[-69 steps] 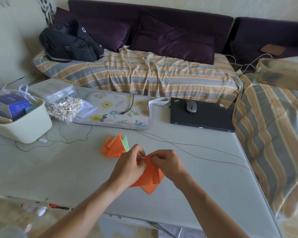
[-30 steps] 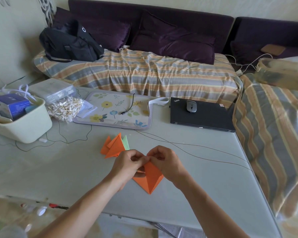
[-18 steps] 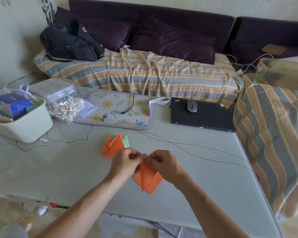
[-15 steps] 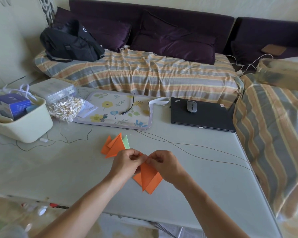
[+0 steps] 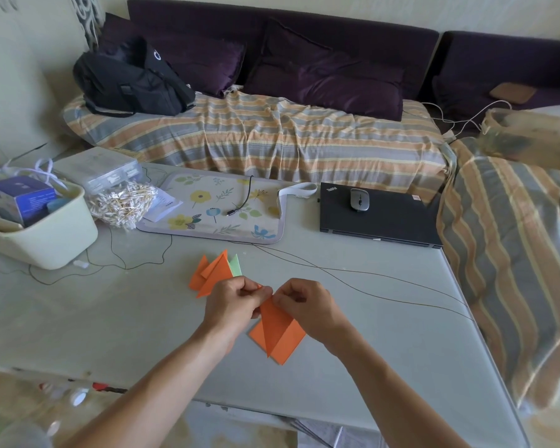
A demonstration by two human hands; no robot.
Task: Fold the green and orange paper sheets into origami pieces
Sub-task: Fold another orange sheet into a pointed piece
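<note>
A partly folded orange paper piece [image 5: 277,334] lies on the pale table [image 5: 110,318], its pointed end toward me. My left hand [image 5: 232,305] and my right hand [image 5: 307,307] meet at its far tip, and both pinch the paper there with curled fingers. Just beyond my left hand sits a small heap of folded orange triangles [image 5: 212,274] with a light green folded piece [image 5: 235,266] tucked behind them. The top of the held piece is hidden under my fingers.
A cream basket [image 5: 46,234] with a blue box stands at the left, beside a bag of small sticks [image 5: 123,203]. A floral mat [image 5: 217,208], a closed black laptop [image 5: 385,218] with a mouse [image 5: 359,199] and thin cables [image 5: 353,276] lie further back. Striped sofas border the table.
The orange piece went from a single flat triangle to a shape with a raised centre flap. Both hands stayed pinched at its top tip, shifting only slightly.
</note>
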